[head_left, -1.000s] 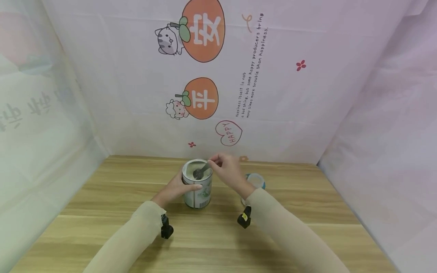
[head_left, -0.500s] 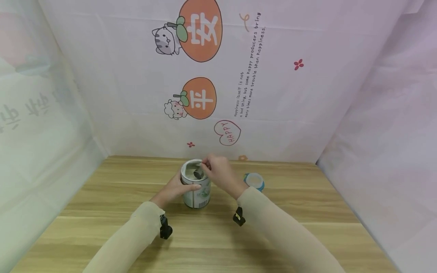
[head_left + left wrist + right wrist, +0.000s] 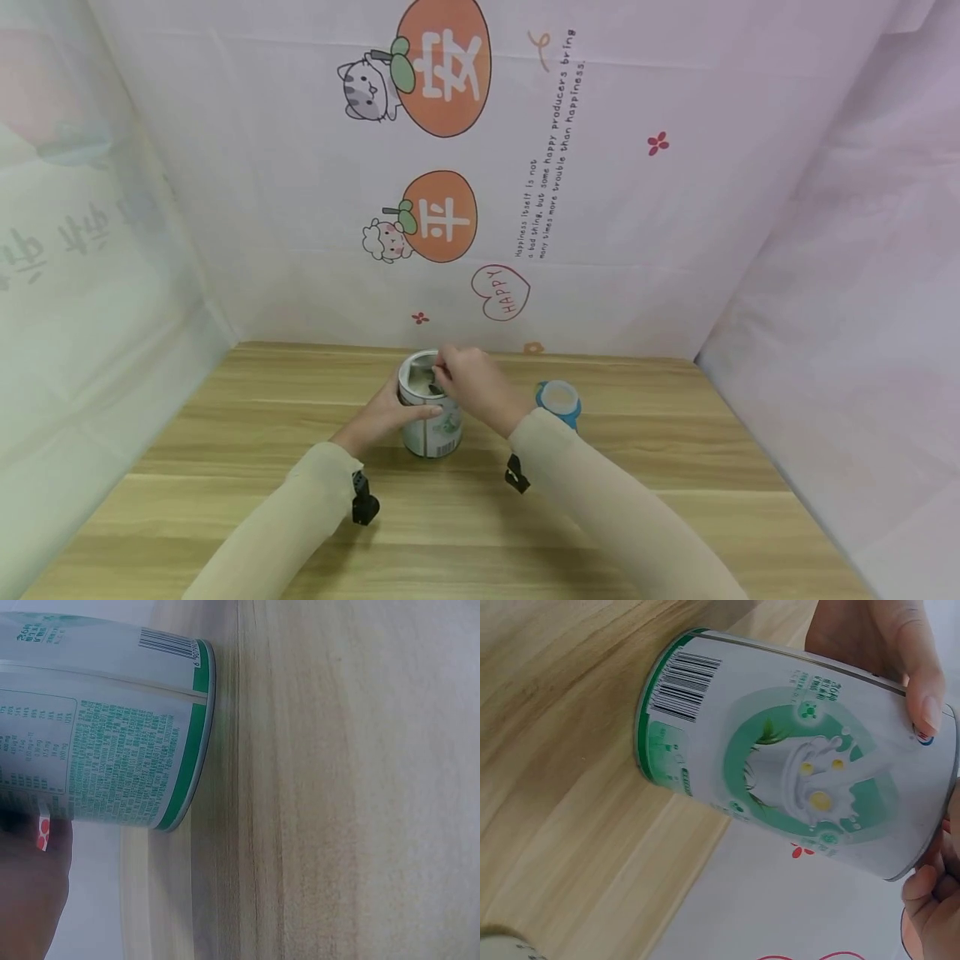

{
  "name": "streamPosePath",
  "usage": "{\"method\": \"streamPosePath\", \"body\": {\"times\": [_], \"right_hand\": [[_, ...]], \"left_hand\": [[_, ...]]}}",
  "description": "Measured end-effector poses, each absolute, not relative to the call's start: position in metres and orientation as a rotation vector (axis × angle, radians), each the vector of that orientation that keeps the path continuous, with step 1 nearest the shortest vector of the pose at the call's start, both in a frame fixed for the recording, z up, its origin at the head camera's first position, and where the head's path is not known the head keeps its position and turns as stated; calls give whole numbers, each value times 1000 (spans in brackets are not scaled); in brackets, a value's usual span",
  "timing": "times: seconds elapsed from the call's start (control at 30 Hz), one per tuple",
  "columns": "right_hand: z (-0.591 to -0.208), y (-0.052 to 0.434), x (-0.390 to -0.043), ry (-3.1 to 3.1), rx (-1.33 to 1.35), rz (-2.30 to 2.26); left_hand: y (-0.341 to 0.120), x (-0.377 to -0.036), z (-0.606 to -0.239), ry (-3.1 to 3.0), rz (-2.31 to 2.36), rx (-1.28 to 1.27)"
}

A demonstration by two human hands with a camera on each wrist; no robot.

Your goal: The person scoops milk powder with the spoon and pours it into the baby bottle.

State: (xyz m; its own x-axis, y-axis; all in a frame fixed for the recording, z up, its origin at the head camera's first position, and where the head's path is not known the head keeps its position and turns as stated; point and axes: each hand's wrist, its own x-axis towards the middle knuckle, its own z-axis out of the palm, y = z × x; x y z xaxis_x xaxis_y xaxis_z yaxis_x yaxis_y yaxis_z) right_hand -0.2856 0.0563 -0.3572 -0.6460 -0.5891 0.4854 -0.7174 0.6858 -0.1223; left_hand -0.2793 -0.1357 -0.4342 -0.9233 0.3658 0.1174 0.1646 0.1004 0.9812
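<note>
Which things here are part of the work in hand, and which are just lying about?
In use:
- can, standing open on the table
- spoon, dipped into the can
- left hand, gripping the can's side
- right hand, holding the spoon

Lying about:
- blue-rimmed lid, right of the can
- printed backdrop

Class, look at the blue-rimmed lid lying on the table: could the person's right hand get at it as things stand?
Probably yes: the lid lies uncovered just beside the right hand, though that hand now holds a spoon in the can.
</note>
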Motion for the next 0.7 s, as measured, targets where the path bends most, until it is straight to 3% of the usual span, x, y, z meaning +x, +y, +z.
{"method": "streamPosePath", "body": {"times": [0.7], "right_hand": [[-346, 47, -287, -2732, 1065, 550]], "left_hand": [[-137, -284, -436, 2183, 1939, 588]]}}
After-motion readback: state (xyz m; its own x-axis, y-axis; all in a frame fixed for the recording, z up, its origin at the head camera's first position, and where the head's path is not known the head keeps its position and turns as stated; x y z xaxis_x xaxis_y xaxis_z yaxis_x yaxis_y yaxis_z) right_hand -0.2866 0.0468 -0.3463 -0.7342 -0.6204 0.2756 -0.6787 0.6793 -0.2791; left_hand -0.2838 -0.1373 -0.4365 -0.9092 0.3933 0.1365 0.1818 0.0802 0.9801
